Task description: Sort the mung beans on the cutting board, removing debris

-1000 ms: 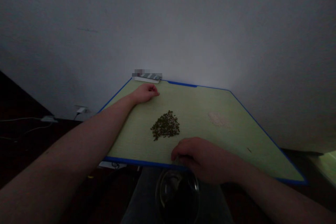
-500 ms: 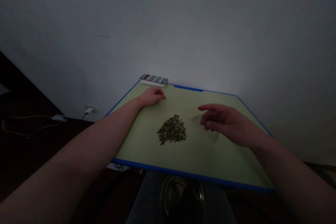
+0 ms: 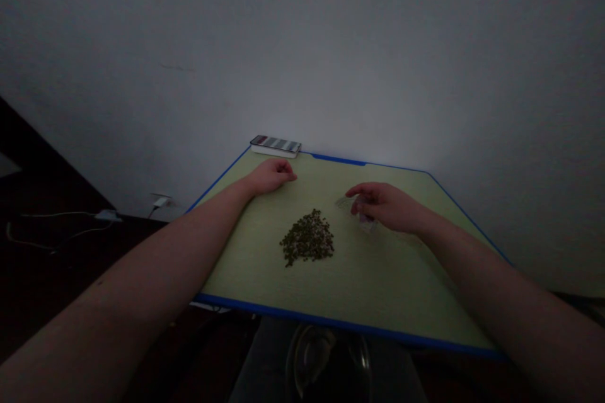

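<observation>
A heap of small dark brown-green grains or beans lies on the pale green tabletop. Beyond it, at the far left, my left hand rests on the table in a loose fist, with no object showing in it. To the right of the heap is my right hand, its fingers curled and thumb bent in over a clear, see-through piece, perhaps plastic. Its outline is faint and partly hidden by the fingers, so I cannot tell its exact kind.
A flat box with a striped top sits at the back left corner against the wall. Blue edging runs round the table. Below its front edge, a shiny round vessel is over my lap. A plug with cables is at left.
My right hand has moved left, closer to the heap, and the clear piece has shifted left with it. My left hand stays in place. The view has shifted slightly.
</observation>
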A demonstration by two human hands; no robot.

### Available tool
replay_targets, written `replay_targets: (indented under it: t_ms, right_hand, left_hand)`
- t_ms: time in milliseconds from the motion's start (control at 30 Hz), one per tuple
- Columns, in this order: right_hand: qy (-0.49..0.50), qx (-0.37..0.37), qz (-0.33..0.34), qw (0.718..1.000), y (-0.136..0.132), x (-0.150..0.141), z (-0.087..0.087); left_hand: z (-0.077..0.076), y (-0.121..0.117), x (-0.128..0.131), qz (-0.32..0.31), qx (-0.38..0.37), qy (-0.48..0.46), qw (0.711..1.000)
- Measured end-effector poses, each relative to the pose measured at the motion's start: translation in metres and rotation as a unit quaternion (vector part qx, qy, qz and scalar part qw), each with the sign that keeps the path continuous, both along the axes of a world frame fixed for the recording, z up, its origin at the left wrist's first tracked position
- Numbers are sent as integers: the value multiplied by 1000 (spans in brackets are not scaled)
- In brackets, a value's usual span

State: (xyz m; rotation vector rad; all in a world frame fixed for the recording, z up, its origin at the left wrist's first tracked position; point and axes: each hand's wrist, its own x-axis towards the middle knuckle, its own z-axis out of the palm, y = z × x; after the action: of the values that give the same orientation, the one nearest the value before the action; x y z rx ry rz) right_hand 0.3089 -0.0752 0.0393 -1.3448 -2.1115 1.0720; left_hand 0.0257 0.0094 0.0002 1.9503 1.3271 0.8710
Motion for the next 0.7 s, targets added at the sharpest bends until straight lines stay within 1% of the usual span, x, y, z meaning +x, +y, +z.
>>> replay_targets:
  t_ms: [100, 167, 300, 433, 567, 700]
  right_hand:
    - [-44, 81, -11, 996, 10, -7, -4]
    - [-71, 134, -22, 988, 12, -12, -8]
    - [-91, 195, -13, 976, 10, -21, -15]
    - [-108, 220, -6, 969, 16, -30, -19]
    - [-124, 218, 34, 967, 29, -43, -20]
    - [-128, 222, 64, 964, 40, -56, -17]
  left_hand:
    - [0, -1, 0, -3, -6, -10, 1000]
    - [1, -2, 0, -5, -12, -11, 1000]
    - [3, -3, 1, -6, -20, -17, 1000]
    - [3, -4, 2, 5, -28, -22, 999]
    - [3, -5, 3, 6, -25, -17, 1000]
    - [2, -5, 1, 1, -21, -22, 1000]
